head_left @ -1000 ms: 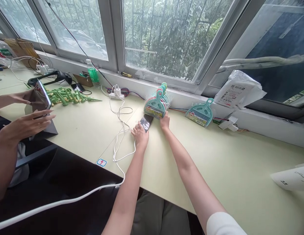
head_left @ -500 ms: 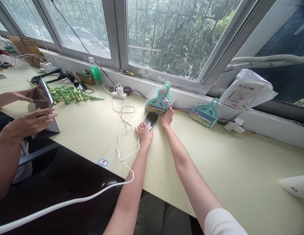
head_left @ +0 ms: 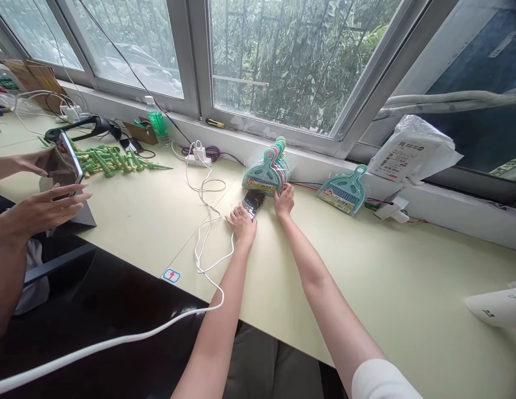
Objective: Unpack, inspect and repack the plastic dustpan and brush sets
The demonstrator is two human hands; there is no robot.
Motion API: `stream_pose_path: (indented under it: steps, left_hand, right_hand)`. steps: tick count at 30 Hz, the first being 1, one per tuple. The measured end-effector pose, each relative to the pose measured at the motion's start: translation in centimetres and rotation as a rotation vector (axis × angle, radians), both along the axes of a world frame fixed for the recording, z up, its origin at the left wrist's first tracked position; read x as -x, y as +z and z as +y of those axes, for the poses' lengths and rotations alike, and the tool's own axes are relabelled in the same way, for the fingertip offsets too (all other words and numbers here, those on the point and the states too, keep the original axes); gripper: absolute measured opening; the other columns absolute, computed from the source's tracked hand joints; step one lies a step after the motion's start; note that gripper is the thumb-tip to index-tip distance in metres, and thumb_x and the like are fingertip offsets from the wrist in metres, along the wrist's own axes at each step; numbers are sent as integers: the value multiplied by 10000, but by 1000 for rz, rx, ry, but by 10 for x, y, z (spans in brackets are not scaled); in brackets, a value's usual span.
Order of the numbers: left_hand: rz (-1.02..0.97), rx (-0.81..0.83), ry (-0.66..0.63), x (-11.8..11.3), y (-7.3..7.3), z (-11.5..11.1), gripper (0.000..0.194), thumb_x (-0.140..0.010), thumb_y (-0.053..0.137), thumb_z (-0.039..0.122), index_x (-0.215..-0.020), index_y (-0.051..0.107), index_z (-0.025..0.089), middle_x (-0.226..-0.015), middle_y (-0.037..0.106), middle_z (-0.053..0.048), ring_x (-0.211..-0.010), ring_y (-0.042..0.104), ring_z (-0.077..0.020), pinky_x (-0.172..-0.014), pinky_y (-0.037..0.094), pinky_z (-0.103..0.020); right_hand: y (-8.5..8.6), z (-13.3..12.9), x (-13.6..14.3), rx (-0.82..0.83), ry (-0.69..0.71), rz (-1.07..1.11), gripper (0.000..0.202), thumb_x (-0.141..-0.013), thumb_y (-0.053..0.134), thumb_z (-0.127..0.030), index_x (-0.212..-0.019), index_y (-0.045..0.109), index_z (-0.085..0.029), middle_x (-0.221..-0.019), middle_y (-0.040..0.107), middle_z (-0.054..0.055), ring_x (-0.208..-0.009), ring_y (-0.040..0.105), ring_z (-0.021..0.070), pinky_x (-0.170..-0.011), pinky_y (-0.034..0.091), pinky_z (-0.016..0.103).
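Observation:
My left hand [head_left: 241,223] is on a dark smartphone [head_left: 253,204] that lies on the table, its fingers closed round the near edge. A white cable runs to that hand; where it ends is hidden. My right hand [head_left: 285,201] grips the right edge of a stack of small dustpan sets [head_left: 264,172], teal in front with pink and green ones behind. Its fingertips are partly hidden by the stack. The phone's far end reaches the foot of the stack. A single teal dustpan set [head_left: 343,191] in clear wrapping leans at the wall, right of my right hand.
At the left, another person's hands [head_left: 41,213] hold a phone or tablet [head_left: 70,160]. Green screw-like pieces [head_left: 112,160] lie heaped beside them. A power strip [head_left: 198,158], a green-labelled bottle [head_left: 158,122] and a white parcel [head_left: 413,149] are along the window. A white roll [head_left: 494,307] is at right.
The view has swung slightly, so most things sit a little further left. Both my hands keep their places at the phone and the dustpan stack.

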State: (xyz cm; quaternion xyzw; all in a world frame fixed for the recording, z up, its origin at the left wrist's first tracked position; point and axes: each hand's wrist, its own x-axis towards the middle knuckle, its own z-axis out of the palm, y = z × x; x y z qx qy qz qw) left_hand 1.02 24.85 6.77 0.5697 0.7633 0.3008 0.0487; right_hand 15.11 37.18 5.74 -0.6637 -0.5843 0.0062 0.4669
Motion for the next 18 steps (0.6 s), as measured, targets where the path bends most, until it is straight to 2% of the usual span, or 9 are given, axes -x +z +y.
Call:
stream_pose_path:
  steps: [3,6,8,10,13,15,18]
  left_hand:
    - [18,2,3,0,0,1,728,-748,596,287,-1383,276,128,-1343,449,-197,-1258,383,-319,-1093,145,-597]
    - [41,-4,10,0,4,1,748,-750,598,305,-1391,258,121,-1393,393,-215,-1318,315,-337,-1080,129,-628]
    - [51,-62,15,-1,9,0,750,-753,599,322,-1391,258,124,-1455,298,-218,-1368,222,-351,-1072,121,-641]
    - [43,-186,-32,-7,15,-3,703,-783,562,322,-1390,267,129,-1484,244,-201,-1388,178,-338,-1088,114,-615]
    - [34,-338,-226,-27,19,-10,542,-841,466,267,-1357,350,149,-1472,286,-160,-1380,217,-292,-1120,145,-525]
    - [49,-339,-368,-49,16,-15,435,-850,438,234,-1280,456,169,-1432,359,-140,-1347,282,-282,-1115,193,-484]
    - [102,-256,-552,-86,6,-15,369,-835,453,211,-1193,538,187,-1379,427,-138,-1310,339,-286,-1093,242,-469]
  right_hand:
    - [-1,-6,-12,-53,-26,-6,350,-874,404,-419,-1163,382,-222,-1074,491,92,-1001,498,227,-831,431,361]
    - [-2,-14,-44,-93,-141,-19,313,-867,405,-342,-1153,398,-214,-1085,497,101,-1045,476,240,-883,408,390]
    - [-1,-20,-77,-106,-294,-4,325,-849,413,-294,-1159,402,-198,-1157,478,134,-1122,433,270,-918,383,436]
    - [0,-28,-117,-101,-478,40,360,-832,420,-271,-1180,397,-182,-1241,440,169,-1192,382,300,-929,371,470]
    - [2,-43,-183,-61,-694,146,425,-814,446,-264,-1219,386,-149,-1312,406,199,-1246,337,320,-958,353,474]
    - [2,-52,-222,0,-686,245,490,-807,470,-267,-1260,362,-115,-1342,395,216,-1274,321,319,-1007,313,462]
    - [3,-56,-265,100,-535,372,580,-797,512,-292,-1308,330,-88,-1343,432,221,-1272,371,293,-1042,288,426]
